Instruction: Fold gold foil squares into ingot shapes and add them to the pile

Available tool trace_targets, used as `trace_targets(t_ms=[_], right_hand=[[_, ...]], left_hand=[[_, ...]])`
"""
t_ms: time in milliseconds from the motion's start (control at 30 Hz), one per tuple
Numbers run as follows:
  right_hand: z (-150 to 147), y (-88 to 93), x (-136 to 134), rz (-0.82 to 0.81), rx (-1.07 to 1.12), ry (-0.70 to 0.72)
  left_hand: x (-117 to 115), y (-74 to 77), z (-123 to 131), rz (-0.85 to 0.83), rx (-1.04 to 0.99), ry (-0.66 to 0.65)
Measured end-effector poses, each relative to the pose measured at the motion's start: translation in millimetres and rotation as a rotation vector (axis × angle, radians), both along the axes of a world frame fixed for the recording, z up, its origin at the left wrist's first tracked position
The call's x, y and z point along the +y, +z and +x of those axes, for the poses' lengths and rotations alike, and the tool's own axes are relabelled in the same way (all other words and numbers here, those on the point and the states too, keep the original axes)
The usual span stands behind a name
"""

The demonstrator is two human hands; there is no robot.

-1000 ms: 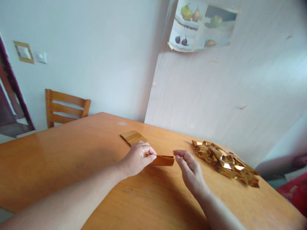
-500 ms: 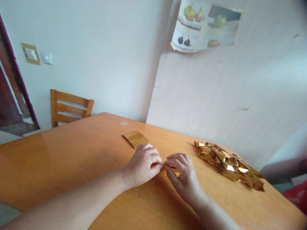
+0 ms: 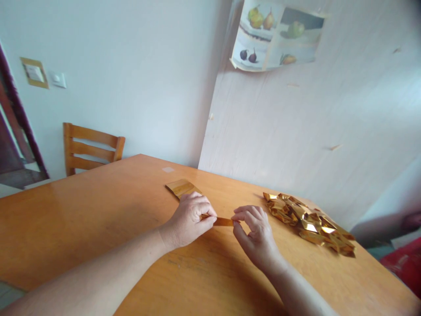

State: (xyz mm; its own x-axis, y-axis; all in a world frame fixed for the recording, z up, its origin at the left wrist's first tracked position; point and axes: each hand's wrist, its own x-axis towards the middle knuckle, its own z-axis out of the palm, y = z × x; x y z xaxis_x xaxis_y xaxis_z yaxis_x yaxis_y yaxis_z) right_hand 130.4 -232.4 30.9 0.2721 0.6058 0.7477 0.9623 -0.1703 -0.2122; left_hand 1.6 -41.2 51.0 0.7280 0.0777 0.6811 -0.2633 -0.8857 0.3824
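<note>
A narrow folded strip of gold foil paper [image 3: 223,222] is stretched between my two hands, just above the wooden table. My left hand [image 3: 192,219] pinches its left end between thumb and fingers. At the right end, my right hand [image 3: 252,230] grips it with thumb and forefinger. Beyond my left hand lies a flat stack of gold foil sheets [image 3: 181,188], partly covered by that hand. To the right, a heap of folded gold foil pieces [image 3: 309,224] rests on the table.
The wooden table [image 3: 82,210] reaches to the wall. A small pale patch [image 3: 168,170] lies near its far edge. Behind the table's left side stands a wooden chair [image 3: 94,147]. Fruit pictures [image 3: 276,37] hang on the board, and something red [image 3: 403,263] shows at the far right.
My hands have moved apart, so more of the gold strip shows between them. Both keep their pinch. The view has shifted slightly.
</note>
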Motion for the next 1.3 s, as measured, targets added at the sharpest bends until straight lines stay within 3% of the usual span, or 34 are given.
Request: trace_targets(t_ms=[333,667,900,1300], right_hand=[[18.1,0.5,-8.8,0.059,0.021,-0.108],[-7.3,3.6,-0.5,-0.082,0.01,0.047],[-5.0,-0.4,0.3,-0.098,-0.012,0.046],[-18.2,-0.5,4.4,-0.148,-0.045,0.089]], left_hand=[[8.5,-2.7,2.2,-0.003,-0.021,0.014],[0.0,-1.7,0.7,0.046,0.014,0.028],[-1.6,-6.0,0.7,0.025,0.028,0.074],[-9.9,-11.6,2.2,0.171,0.032,0.061]])
